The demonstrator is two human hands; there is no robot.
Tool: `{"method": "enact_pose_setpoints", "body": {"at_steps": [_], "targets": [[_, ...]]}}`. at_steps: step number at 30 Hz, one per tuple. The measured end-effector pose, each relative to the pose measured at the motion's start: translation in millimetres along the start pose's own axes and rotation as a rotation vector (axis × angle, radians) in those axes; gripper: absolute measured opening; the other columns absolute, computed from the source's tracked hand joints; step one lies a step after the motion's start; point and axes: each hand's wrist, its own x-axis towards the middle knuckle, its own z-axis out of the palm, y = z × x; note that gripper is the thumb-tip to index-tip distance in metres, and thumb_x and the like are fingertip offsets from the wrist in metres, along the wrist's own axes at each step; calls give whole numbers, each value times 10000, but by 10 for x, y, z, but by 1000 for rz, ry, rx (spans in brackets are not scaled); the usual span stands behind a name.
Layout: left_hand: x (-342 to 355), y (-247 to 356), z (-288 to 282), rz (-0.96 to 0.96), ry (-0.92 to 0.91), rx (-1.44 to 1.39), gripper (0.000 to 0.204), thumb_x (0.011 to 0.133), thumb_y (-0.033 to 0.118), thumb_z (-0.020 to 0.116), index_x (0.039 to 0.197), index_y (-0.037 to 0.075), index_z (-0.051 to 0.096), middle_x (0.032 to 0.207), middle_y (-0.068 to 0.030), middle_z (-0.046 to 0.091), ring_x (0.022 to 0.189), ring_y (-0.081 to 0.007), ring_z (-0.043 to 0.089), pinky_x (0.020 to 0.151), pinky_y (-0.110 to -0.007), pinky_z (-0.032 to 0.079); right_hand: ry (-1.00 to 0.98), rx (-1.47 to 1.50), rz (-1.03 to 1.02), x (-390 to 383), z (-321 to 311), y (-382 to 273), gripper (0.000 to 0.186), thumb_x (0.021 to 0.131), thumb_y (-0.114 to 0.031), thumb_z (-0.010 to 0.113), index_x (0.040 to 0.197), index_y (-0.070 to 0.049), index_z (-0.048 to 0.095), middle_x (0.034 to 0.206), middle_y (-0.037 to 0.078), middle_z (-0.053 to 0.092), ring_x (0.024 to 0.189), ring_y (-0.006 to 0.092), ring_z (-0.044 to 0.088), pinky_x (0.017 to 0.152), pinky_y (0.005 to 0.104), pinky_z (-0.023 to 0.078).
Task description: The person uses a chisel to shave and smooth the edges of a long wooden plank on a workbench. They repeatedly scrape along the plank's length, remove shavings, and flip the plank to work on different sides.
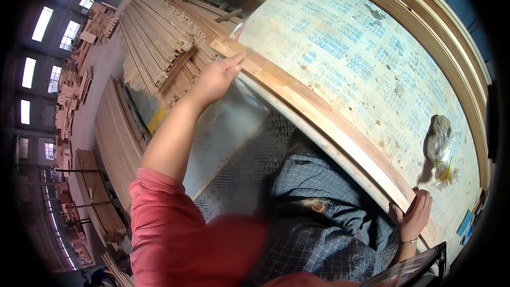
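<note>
As the left hand (217, 81) clasps the long wooden board (329, 119) near its 11 o'clock end, the right hand (416, 217) grips its edge toward 4 o'clock. Board lies along the worktable's (372, 90) near side; clear plastic bag (445, 172) on tabletop, 3 o'clock.

We've got a red short-sleeved shirt (167, 202), dark white-checked cloth (324, 242) below, thin bracelet (409, 241) above right hand (415, 219).
</note>
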Motion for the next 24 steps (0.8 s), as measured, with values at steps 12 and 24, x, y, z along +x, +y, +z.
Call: {"method": "enact_pose_setpoints", "body": {"at_steps": [12,24], "targets": [[-751,189,788,335,-25,-99,532,925,-26,558,1424,155,516,760,-4,510,636,-102,494,599,-243,440,31,46,-6,27,-6,-24,651,597,-336,857,1058,-23,520,1051,163,544,971,385,522,855,452,436],[-848,738,1205,491,52,577,494,891,77,612,1356,240,573,765,-155,522,676,-348,553,596,-402,457,57,49,-4,16,-9,-13,665,565,-319,863,1065,-17,546,1057,151,562,966,360,531,855,437,445]]}}
